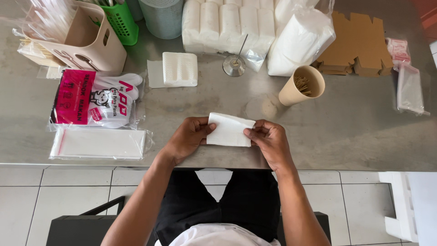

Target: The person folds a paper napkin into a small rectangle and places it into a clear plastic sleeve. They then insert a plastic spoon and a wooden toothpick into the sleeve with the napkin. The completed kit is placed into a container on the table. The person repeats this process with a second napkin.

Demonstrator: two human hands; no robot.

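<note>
A folded white paper napkin (229,130) is held just above the near edge of the steel table (346,132). My left hand (187,137) pinches its left end between thumb and fingers. My right hand (269,139) grips its right end the same way. Behind them a small stack of folded napkins (180,69) lies on the table, and a tan paper cup (301,85) with toothpicks leans to the right of it.
Bulk packs of white napkins (227,25) and a bag of tissue (300,38) line the back. A metal spike holder (234,65), flat cardboard boxes (357,45), a pink-and-white plastic packet (93,98), a clear sleeve pack (98,143), a beige caddy (84,38) and green basket (120,20) surround.
</note>
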